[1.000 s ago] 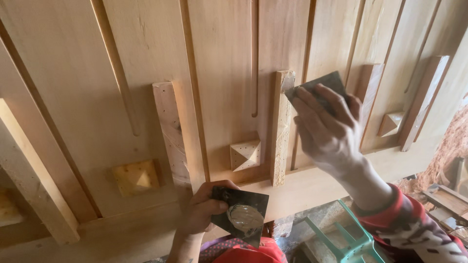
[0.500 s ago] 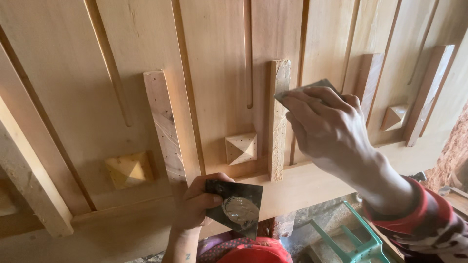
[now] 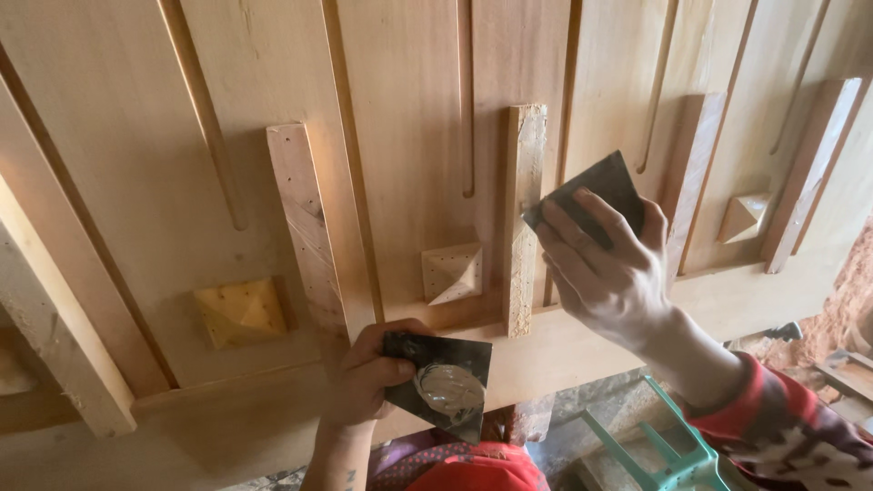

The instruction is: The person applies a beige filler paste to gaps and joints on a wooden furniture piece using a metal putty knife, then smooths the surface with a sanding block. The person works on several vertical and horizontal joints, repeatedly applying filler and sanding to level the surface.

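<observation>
Seen from above: right hand (image 3: 611, 277) closed on a dark flat scraper (image 3: 591, 195), fingers spread across its face, one edge pressed against the side of an upright wooden block (image 3: 522, 214) fixed to a large pale wooden panel (image 3: 400, 136). Left hand (image 3: 368, 377) gripping a second dark square plate (image 3: 438, 382) by its left edge, thumb on top, a glossy grey dab of filler (image 3: 450, 386) resting at the plate's centre, held just below the panel's lower rail. Small pyramid-shaped wooden stud (image 3: 452, 273) just left of the block; a yellower one (image 3: 241, 312) farther left, another (image 3: 744, 216) to the right. Red patterned sleeve (image 3: 782, 423) on the right arm. Green plastic crate (image 3: 673, 455) below, partly hidden.
</observation>
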